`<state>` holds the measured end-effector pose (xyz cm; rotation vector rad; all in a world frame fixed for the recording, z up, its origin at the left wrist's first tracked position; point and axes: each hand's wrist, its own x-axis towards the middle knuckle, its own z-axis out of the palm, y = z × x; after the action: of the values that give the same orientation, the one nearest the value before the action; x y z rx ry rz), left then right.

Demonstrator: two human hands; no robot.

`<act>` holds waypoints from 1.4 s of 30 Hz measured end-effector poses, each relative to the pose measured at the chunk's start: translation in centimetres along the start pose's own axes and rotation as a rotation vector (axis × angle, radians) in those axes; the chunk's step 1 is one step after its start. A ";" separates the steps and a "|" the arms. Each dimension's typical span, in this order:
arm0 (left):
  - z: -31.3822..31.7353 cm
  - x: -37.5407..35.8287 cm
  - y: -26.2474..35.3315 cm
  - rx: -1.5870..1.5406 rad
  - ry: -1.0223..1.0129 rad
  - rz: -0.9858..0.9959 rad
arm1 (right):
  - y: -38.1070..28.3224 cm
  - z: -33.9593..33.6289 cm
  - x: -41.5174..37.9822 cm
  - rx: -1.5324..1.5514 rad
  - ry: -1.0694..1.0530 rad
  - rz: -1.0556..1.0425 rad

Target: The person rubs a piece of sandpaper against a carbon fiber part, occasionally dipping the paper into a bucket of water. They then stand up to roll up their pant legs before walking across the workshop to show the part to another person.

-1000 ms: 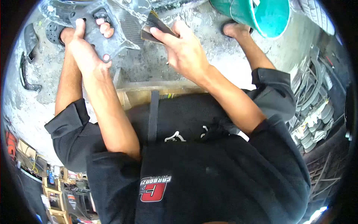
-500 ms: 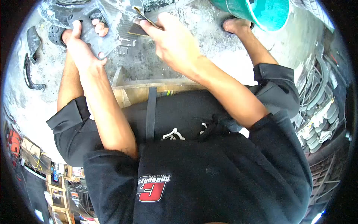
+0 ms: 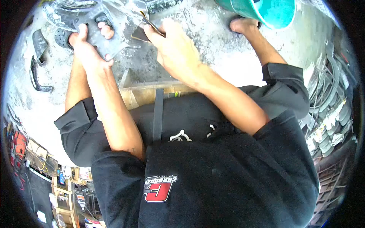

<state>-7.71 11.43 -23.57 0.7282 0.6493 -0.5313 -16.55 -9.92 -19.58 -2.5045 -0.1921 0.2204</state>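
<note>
A grey, wet-looking panel (image 3: 117, 35) with a cut-out opening is at the upper left, partly cropped by the frame's top. My left hand (image 3: 88, 49) grips its near edge, thumb on the side towards me and fingertips showing through the opening. My right hand (image 3: 178, 51) pinches a folded piece of sandpaper (image 3: 141, 35), brown-edged and dark, between thumb and fingers. The sandpaper overlaps the panel's right side in this view.
A green bucket (image 3: 279, 17) stands at the upper right beside one foot. Dark curved pieces (image 3: 40, 43) lie on the stained concrete floor (image 3: 224, 53) at left. A wooden seat edge (image 3: 140, 93) shows under my legs. Stacked parts (image 3: 327, 129) line the right side.
The whole view has shifted slightly to the right. My right hand with the sandpaper sits a little lower, closer to me; both grips look the same.
</note>
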 end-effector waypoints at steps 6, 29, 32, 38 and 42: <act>0.6 0.2 -0.4 0.011 -0.005 -0.061 | 1.7 -0.1 3.0 0.246 0.353 -0.026; 2.6 -0.3 -0.8 -0.021 0.081 -0.031 | -0.1 0.0 0.9 -0.147 0.146 -0.172; 3.0 -0.4 -1.9 -0.019 0.214 0.019 | -0.1 1.0 3.2 -0.103 0.227 -0.192; 1.4 0.2 -0.8 -0.057 0.000 -0.007 | 1.0 0.3 1.6 -0.100 0.123 -0.139; 3.1 -0.3 -1.1 -0.018 0.189 0.036 | 1.1 -0.1 7.2 0.015 0.151 -0.151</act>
<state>-7.50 8.50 -22.10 0.7772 0.8146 -0.4258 -9.41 -9.52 -20.95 -2.4653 -0.3140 -0.0289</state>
